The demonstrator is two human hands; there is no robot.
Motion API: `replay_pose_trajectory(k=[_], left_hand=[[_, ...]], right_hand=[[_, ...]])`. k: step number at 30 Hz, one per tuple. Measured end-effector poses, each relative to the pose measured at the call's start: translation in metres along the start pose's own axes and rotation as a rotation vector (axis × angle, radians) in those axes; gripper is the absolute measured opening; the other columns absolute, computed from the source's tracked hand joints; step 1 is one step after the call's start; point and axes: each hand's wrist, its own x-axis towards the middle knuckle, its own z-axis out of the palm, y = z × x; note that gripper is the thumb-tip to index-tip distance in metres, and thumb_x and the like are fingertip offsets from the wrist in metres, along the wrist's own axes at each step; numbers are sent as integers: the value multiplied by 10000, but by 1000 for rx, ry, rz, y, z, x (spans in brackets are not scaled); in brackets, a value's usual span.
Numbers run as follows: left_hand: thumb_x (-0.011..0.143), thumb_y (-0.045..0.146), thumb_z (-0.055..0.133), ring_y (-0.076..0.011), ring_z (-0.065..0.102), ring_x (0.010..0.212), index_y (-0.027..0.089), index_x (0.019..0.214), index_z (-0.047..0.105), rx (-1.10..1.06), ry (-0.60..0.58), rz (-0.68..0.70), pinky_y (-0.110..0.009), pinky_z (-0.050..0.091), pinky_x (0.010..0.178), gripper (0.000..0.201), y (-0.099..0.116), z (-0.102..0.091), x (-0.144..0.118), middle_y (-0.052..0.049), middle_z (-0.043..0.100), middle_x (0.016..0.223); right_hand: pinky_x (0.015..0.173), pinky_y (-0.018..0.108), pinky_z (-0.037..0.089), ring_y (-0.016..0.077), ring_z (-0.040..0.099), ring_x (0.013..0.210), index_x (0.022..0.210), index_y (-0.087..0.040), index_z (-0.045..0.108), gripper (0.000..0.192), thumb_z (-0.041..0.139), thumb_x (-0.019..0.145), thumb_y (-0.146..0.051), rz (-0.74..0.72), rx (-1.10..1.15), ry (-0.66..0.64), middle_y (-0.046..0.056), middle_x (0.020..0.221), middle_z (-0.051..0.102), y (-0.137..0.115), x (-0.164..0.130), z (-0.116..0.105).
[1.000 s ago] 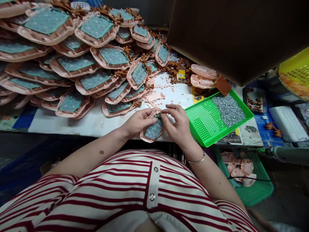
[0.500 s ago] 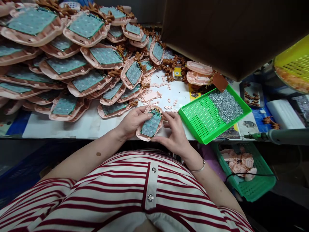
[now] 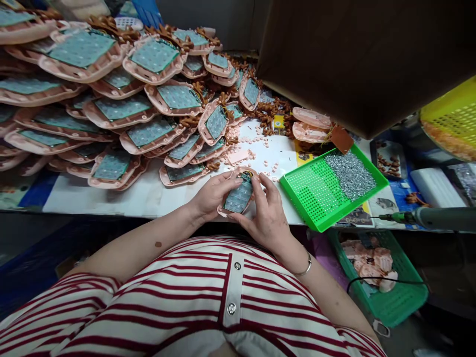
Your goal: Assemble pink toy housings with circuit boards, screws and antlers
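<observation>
A pink shell with a teal keypad (image 3: 238, 197) is held at the near edge of the bench (image 3: 148, 191), grasped from the left by the left hand (image 3: 212, 195) and from the right by the right hand (image 3: 266, 214). Compared with half a second earlier, the right hand is seen closed more tightly on the shell, and its fingers (image 3: 257, 187) are now laid over the upper right corner, where before they were spread beside it. The lower edge of the shell is hidden by both hands. The small parts at its top end cannot be made out clearly. To the right, a green tray (image 3: 316, 191) with a heap of screws (image 3: 351, 173) is seen. Farther back, a pile of similar shells (image 3: 148, 99) is cut off at the left edge.
</observation>
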Motion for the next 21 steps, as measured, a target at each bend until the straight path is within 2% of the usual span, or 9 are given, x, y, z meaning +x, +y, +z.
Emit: replay_pose_trajectory(k=[6,11,13,17,21], left_hand=[[803,258,736,-160,694,839,174,1100,666,-108,-61,-44,-256,552,764,316,-3,0,-2,-64,733,1057],[782,250,764,-176,711,883,183,1136,658,-89,-106,-58,-275,553,813,376,-7,-1,-3,-67,732,1082],[741,224,793,-177,710,858,165,1152,655,-33,-112,-79,-286,548,823,437,-8,0,-3,-70,738,1049],[676,204,815,-164,682,738,115,1078,658,84,-12,-106,-289,542,749,440,-5,0,-1,-52,733,887],[656,208,799,-156,649,658,107,1007,642,147,-22,-75,-250,504,617,398,-1,-3,0,-41,708,795]], right_hand=[[1120,607,477,389,442,1418,1572,-146,193,949,683,853,-527,17,40,19,275,1510,388,-1,-1,-1],[1106,611,484,395,462,1392,1543,-146,252,917,693,838,-532,81,41,7,267,1500,408,-6,-3,2],[1093,621,486,402,477,1372,1533,-141,277,916,694,828,-551,117,44,-9,268,1487,423,-8,-2,1],[1110,601,469,378,499,1340,1514,-148,348,908,696,809,-603,176,151,-67,243,1440,460,0,2,-2],[1166,546,420,312,491,1348,1476,-229,459,754,626,860,-631,136,348,-90,162,1410,484,16,5,-2]])
